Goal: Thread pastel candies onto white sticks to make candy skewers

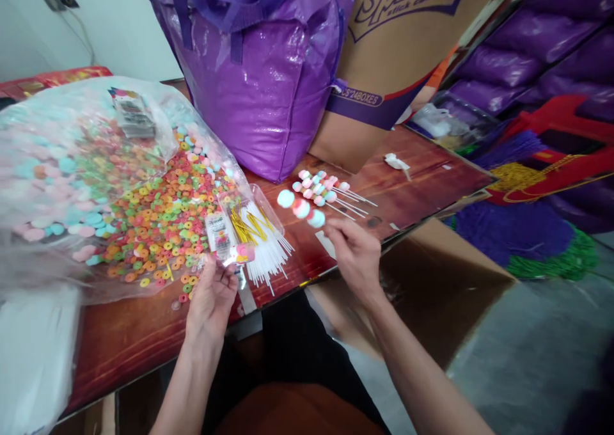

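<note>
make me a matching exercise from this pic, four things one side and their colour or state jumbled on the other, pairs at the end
1. Right hand
2. Loose sticks
3. Rings
4. Handled bag

A. purple, beside a printed carton
B. white, next to gold ties
C. mixed colours, heaped
D. holding a skewer

Pairs: 1-D, 2-B, 3-C, 4-A

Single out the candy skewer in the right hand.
The blurred skewer in front: the right hand pinches its end, while the other skewers lie bunched on the table.
</note>
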The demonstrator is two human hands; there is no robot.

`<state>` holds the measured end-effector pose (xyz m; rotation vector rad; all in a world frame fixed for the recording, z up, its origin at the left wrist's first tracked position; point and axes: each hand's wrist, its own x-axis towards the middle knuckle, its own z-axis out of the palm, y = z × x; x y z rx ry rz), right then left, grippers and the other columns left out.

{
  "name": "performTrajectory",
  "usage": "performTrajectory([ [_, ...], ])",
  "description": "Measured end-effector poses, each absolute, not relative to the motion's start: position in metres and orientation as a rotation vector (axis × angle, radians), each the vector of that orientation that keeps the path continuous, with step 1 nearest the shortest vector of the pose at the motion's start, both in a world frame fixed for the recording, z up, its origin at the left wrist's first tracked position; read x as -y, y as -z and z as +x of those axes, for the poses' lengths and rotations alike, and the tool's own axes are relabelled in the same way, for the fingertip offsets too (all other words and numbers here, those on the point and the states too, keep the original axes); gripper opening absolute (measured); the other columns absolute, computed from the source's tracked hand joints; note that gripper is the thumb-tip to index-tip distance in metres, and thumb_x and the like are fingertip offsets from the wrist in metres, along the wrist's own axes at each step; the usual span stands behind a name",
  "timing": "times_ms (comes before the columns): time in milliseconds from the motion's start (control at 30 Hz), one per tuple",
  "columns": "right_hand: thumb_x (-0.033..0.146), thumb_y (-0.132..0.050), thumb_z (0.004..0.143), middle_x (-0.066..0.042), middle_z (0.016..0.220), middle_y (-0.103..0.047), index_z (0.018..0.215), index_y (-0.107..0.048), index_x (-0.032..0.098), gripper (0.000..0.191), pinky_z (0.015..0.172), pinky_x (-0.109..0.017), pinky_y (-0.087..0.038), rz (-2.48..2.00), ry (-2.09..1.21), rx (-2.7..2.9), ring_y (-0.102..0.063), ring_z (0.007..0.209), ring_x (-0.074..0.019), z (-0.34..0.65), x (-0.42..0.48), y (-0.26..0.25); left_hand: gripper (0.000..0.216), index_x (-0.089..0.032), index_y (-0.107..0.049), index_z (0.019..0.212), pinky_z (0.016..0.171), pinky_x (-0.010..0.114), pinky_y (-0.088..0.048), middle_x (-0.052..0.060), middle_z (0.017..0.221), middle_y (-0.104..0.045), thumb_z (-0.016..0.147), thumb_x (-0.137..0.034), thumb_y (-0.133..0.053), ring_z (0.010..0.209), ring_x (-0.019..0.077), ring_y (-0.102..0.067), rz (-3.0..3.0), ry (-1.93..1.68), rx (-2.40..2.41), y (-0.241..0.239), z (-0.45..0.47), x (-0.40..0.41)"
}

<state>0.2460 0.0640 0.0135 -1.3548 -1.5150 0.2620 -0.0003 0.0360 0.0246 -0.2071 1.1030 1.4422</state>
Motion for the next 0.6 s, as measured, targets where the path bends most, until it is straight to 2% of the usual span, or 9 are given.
performTrajectory([
  [233, 0.011, -0.058, 0.094, -0.001, 0.081, -0.073, 0.090, -0.069, 0.021, 0.015, 0.072, -0.032, -0.041, -1.211, -0.198, 1.778, -0.067, 0.073, -0.0155, 0.219, -0.002, -0.027, 0.024, -0.014, -0.062, 0.075, 0.049, 0.019, -0.050, -0.001, 0.062, -0.064, 0.097, -0.020, -0.054, 0.053, 0.0100, -0.063, -0.190, -1.470, -1.099, -0.028, -0.001, -0.033],
  [333, 0.010, -0.059, 0.094, -0.002, 0.081, -0.074, 0.092, -0.069, 0.021, 0.015, 0.073, -0.033, -0.039, -1.204, -0.121, 1.859, -0.067, 0.074, -0.0159, 0.224, 0.002, -0.030, 0.018, -0.013, -0.063, 0.076, 0.050, 0.020, -0.052, 0.000, 0.064, -0.066, 0.093, -0.021, -0.063, 0.055, 0.0109, -0.064, -0.095, -1.517, -1.077, -0.024, -0.001, -0.028],
  [400, 0.011, -0.059, 0.095, -0.001, 0.080, -0.074, 0.092, -0.070, 0.020, 0.015, 0.072, -0.033, -0.038, -1.199, -0.109, 1.903, -0.067, 0.073, -0.0153, 0.227, 0.003, -0.034, 0.018, -0.013, -0.064, 0.077, 0.052, 0.020, -0.053, 0.000, 0.066, -0.068, 0.083, -0.026, -0.076, 0.056, 0.0111, -0.065, -0.033, -1.556, -1.068, -0.020, -0.002, -0.026],
  [467, 0.013, -0.058, 0.096, -0.001, 0.080, -0.073, 0.092, -0.070, 0.020, 0.015, 0.071, -0.032, -0.037, -1.199, -0.157, 1.946, -0.066, 0.072, -0.0143, 0.229, 0.004, -0.039, 0.030, -0.014, -0.065, 0.075, 0.053, 0.021, -0.054, -0.001, 0.067, -0.069, 0.067, -0.029, -0.088, 0.057, 0.0111, -0.064, 0.029, -1.600, -1.068, -0.016, -0.004, -0.024],
  [600, 0.018, -0.058, 0.097, 0.001, 0.080, -0.073, 0.088, -0.071, 0.022, 0.016, 0.072, -0.030, -0.039, -1.260, -0.389, 1.967, -0.065, 0.072, -0.0131, 0.231, 0.009, -0.044, 0.046, -0.015, -0.064, 0.071, 0.053, 0.021, -0.055, -0.003, 0.065, -0.069, 0.045, -0.032, -0.098, 0.056, 0.0115, -0.065, 0.111, -1.617, -1.068, -0.014, -0.010, -0.024],
])
